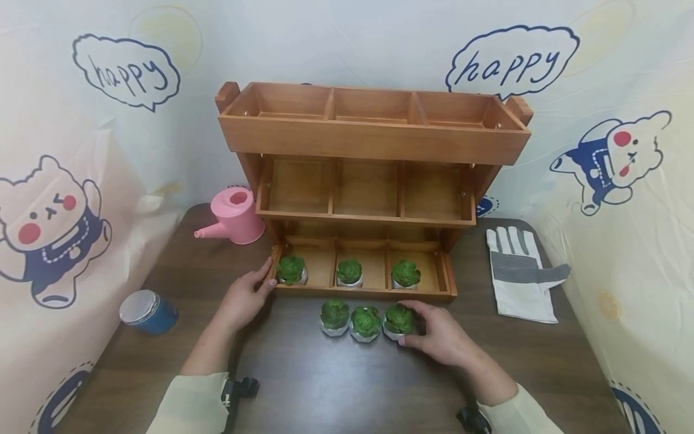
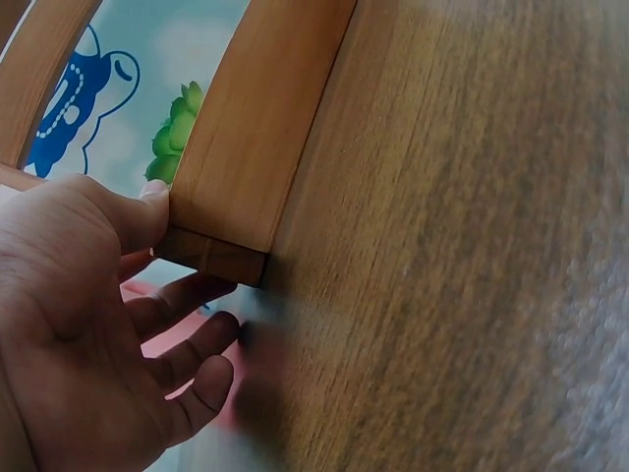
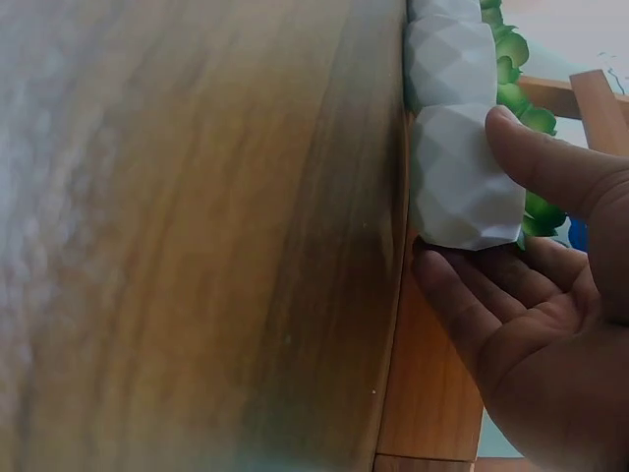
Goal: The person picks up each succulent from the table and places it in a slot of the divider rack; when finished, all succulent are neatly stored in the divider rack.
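Observation:
A three-tier wooden plant stand (image 1: 374, 140) faces me, each tier split into three compartments. My left hand (image 1: 246, 299) holds the lower left corner of its bottom tier (image 2: 256, 138), the thumb on the front board and the fingers round the end. My right hand (image 1: 441, 331) pinches the rightmost potted succulent (image 1: 398, 319) on the table, thumb on one side of its white faceted pot (image 3: 464, 182) and fingers on the other. Beside it stand two more succulents, a middle one (image 1: 365, 322) and a left one (image 1: 334, 316). Each bottom compartment holds one succulent: left (image 1: 291, 270), middle (image 1: 349, 272) and right (image 1: 405, 274).
A pink watering can (image 1: 238, 220) stands left of the plant stand. Nearer on the left is a blue jar (image 1: 154, 316) with a silvery lid. White-and-grey work gloves (image 1: 520, 277) lie on the dark wooden table (image 1: 325, 392) at the right. Printed cloth hangs around the table.

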The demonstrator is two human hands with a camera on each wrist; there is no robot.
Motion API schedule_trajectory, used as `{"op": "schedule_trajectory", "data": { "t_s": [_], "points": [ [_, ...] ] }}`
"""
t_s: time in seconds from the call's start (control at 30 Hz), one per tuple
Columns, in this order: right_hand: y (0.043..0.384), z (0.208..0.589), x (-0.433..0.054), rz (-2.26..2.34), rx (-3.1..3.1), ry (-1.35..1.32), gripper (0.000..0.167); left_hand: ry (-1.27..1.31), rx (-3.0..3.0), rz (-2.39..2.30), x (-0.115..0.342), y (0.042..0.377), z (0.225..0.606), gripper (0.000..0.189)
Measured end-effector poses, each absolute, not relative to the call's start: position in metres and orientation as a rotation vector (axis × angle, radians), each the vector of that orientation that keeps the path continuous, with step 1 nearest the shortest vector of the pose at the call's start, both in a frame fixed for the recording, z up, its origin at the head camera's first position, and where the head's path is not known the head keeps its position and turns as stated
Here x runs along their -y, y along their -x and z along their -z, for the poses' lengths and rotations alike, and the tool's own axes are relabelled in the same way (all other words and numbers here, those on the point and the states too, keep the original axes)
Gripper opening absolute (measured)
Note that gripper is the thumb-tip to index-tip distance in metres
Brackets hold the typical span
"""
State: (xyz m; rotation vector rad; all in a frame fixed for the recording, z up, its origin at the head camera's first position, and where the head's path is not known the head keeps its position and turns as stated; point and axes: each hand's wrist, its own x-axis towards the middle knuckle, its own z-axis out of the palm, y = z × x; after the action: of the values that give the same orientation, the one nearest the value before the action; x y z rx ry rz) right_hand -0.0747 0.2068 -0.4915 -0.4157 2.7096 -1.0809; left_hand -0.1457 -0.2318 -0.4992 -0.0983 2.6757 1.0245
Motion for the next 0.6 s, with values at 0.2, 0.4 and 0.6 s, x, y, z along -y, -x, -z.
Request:
{"op": "schedule_trajectory", "data": {
  "t_s": [0.2,0.4,0.6],
  "points": [
    [0.074,0.489,-0.209,1.129,-2.731,0.382,0.071,0.089,-2.689,-1.021,0.231,0.145,0.500,0.069],
    [0.075,0.485,-0.210,1.186,-2.718,0.340,0.072,0.081,-2.692,-1.020,0.231,0.145,0.500,0.069],
    [0.075,0.477,-0.209,1.216,-2.722,0.326,0.073,0.082,-2.688,-1.024,0.232,0.146,0.500,0.068]
  ]
}}
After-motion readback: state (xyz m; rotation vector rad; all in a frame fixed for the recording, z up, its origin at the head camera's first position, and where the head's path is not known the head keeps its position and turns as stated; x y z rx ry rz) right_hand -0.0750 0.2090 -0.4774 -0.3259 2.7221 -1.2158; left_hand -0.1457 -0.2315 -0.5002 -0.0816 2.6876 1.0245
